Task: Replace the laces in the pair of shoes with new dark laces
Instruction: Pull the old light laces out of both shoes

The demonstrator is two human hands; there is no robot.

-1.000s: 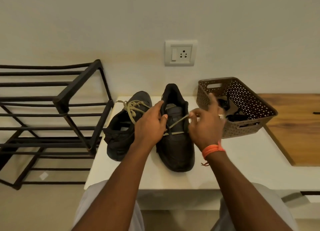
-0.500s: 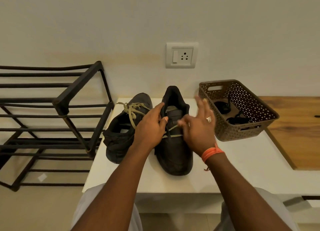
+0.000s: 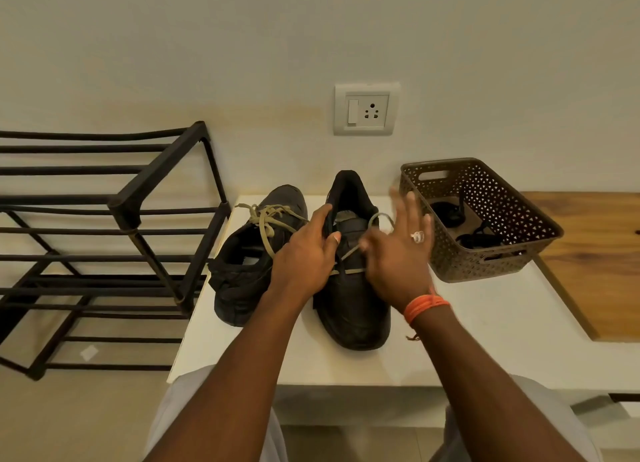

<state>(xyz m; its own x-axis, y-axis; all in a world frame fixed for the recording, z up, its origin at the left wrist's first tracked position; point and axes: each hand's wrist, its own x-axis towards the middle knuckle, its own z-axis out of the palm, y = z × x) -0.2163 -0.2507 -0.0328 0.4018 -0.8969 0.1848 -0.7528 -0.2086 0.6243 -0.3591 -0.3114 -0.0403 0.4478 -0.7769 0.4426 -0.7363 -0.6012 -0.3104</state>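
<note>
Shoe (image 3: 349, 288) under left hand (image 3: 304, 257)'s curled fingers; right hand (image 3: 398, 254) pinching tan lace (image 3: 349, 252), other fingers spread.

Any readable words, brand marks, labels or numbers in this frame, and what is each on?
None can be read.
Two black leather shoes: no brand mark visible.
White wall socket plate: no lettering visible.
Brown perforated plastic basket: pattern only.
Small pale tag on the floor: too small to tell.

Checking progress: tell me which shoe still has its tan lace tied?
The left shoe, beside the rack; its tan lace is knotted. The right shoe has its lace loosened.
</note>
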